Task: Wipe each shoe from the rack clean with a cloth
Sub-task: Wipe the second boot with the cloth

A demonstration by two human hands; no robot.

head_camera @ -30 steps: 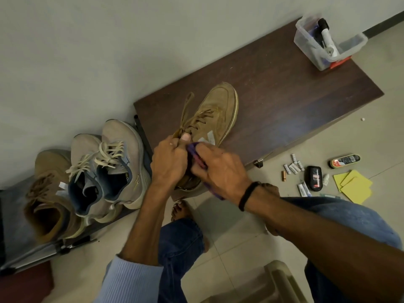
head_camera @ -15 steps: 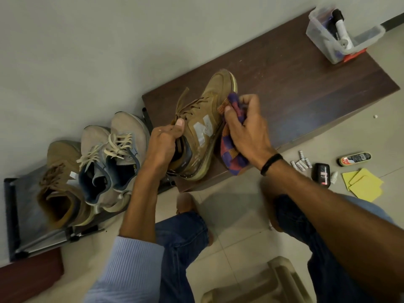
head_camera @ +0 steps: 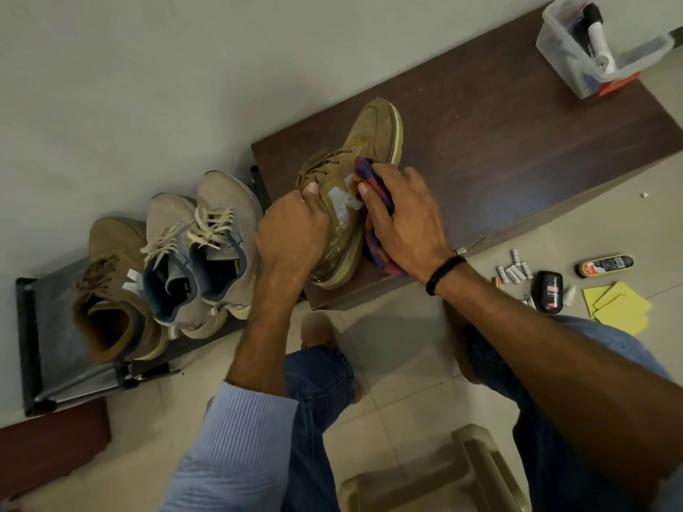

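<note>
Tan suede sneaker (head_camera: pixel 342 212) standing on the near left corner of the low wooden bench (head_camera: pixel 517 142), toe toward the wall, white N patch showing on its side. Gripped at the collar by the left hand (head_camera: pixel 292 234), thumb laid over the laces. Checked cloth (head_camera: pixel 379 249), purple and orange, bunched against the sneaker's right side just beside the patch. Clutched in the right hand (head_camera: pixel 406 216), thumb pressing on top, a loose end trailing toward the bench's near edge. Black wristband (head_camera: pixel 443 269) round that wrist.

At the bench's far right corner, a clear plastic tub (head_camera: pixel 576 68) holding a white bottle (head_camera: pixel 597 35) with a black cap. Left of the bench, a metal shoe rack (head_camera: pixel 29 327) carrying a pair of beige sneakers (head_camera: pixel 207 245) with cream laces and, at its left end, a second tan sneaker (head_camera: pixel 111 290).

On the tiled floor off the bench's near right edge: a black shoe-polish sponge (head_camera: pixel 549 291), an oval polish applicator (head_camera: pixel 606 265), yellow sheets (head_camera: pixel 621 308), and small white pieces (head_camera: pixel 513 269), possibly wrappers, too small to tell. Beige plastic stool (head_camera: pixel 443 474) at the bottom of the view
</note>
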